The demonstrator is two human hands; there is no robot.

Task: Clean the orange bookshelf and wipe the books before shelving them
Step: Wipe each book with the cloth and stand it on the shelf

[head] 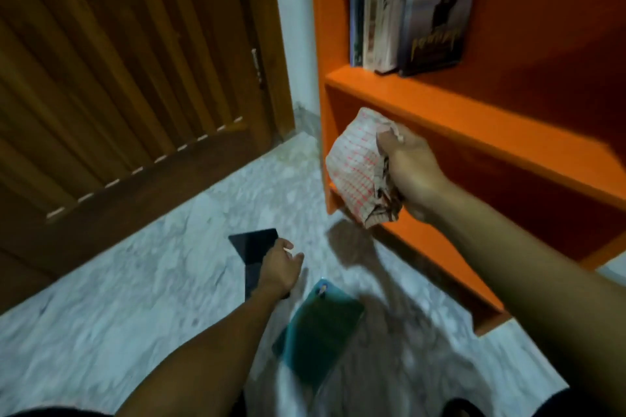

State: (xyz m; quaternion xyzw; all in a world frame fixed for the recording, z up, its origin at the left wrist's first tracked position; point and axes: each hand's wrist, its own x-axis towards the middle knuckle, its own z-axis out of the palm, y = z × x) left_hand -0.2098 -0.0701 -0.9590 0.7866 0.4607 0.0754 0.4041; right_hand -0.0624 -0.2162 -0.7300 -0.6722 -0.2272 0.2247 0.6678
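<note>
The left hand [279, 264] grasps the dark book [252, 247] on the near floor, long axis running near-to-far, left of the orange bookshelf [474, 118], while the right hand [411, 169], nearer the shelf, clenches the checked cloth [355, 166]

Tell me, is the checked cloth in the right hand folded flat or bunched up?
Bunched up. The white, red-checked cloth is a crumpled wad gripped in the right hand, its creased ends sticking out below the fist.
</note>
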